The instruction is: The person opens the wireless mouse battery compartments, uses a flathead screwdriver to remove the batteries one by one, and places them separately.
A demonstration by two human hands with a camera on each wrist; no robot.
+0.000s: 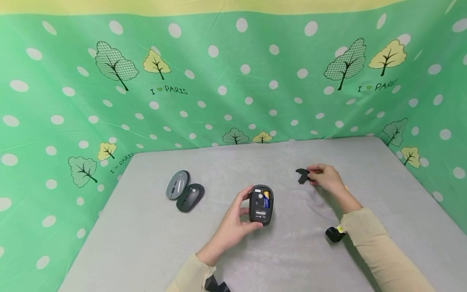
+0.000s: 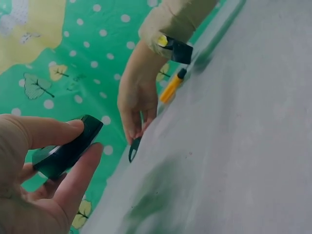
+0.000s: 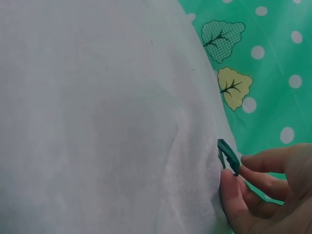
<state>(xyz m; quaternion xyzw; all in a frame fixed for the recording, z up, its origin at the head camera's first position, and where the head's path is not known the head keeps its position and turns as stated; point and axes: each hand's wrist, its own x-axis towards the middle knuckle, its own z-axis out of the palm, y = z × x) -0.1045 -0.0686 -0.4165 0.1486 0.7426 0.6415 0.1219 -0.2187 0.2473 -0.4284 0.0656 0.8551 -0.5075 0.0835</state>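
Observation:
My left hand [image 1: 235,221] grips a black computer mouse [image 1: 257,211] by its sides, underside up. The mouse's battery bay is uncovered, and a blue and gold battery [image 1: 266,199] lies in it. Over to the right, my right hand [image 1: 326,179] pinches a thin, dark battery cover [image 1: 302,177] between thumb and fingers, close over the table. The same cover [image 3: 229,157] appears edge-on at the fingertips in the right wrist view. From the side, the left wrist view has the mouse [image 2: 68,148] between thumb and fingers.
A grey mouse [image 1: 177,184] and a black mouse [image 1: 190,198] lie side by side on the grey table [image 1: 146,243], left of my hands. An orange, black-ended stick-like thing [image 2: 171,90] lies near my right wrist, mostly hidden in the head view. Green printed cloth [image 1: 204,97] hangs around the table.

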